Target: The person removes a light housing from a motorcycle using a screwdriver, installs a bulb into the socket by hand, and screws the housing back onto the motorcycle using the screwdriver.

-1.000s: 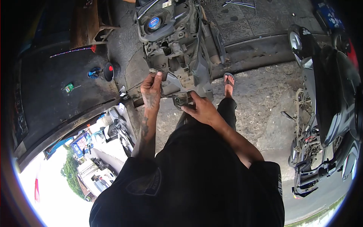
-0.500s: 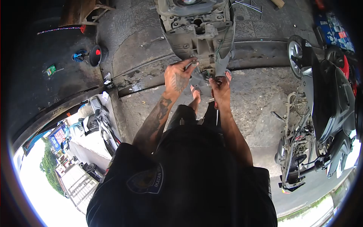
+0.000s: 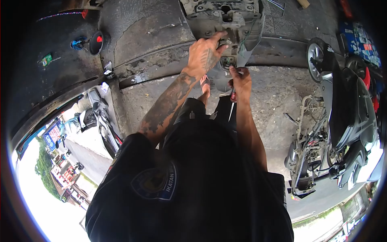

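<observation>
A grey motorcycle body part (image 3: pixel 201 23) with bolt holes and green wires is at the top centre. My left hand (image 3: pixel 204 53), on the tattooed arm, is at its lower edge, thumb and fingers bent around a small pale connector-like piece (image 3: pixel 228 41). Just below the part's lower end, my right hand (image 3: pixel 242 80) has its fingers closed round a screwdriver with a red handle (image 3: pixel 234 97), its shaft pointing down towards my legs. The right thumb and forefinger are near a small metal bracket (image 3: pixel 228 61).
A partly stripped motorcycle (image 3: pixel 310 149) and a dark one (image 3: pixel 354 117) stand at the right. A black bucket (image 3: pixel 96 43) is at the upper left. Another motorcycle (image 3: pixel 105 125) is at the left, near a concrete edge (image 3: pixel 119 105).
The view has shifted, so the grey part sits higher. My left hand has moved up against the part, its fingers reaching further over it. The right hand still holds the screwdriver.
</observation>
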### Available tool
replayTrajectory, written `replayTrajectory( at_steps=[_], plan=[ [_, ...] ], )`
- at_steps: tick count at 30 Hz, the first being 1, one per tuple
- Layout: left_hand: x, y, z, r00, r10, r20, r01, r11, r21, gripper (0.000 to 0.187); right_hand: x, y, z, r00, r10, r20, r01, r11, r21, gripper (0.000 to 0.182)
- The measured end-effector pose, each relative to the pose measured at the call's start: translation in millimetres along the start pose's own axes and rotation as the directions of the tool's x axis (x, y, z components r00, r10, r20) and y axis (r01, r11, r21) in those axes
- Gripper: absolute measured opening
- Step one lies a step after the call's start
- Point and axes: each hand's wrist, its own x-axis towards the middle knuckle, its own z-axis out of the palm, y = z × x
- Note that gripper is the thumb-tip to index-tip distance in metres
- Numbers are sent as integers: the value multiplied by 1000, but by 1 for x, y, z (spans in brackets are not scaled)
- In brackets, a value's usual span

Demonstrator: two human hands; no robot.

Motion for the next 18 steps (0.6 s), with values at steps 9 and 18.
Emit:
replayTrajectory(
  at_steps=[9,18],
  plan=[
    [-71,-23,-5,882,-431,190,470,782,-409,29,18,-23,-21,962,154,228,-127,984,-129,51],
    [-78,-25,70,786,-375,492,600,658,-456,56,21,-20,-23,952,180,248,-149,979,-140,55]
  ],
)
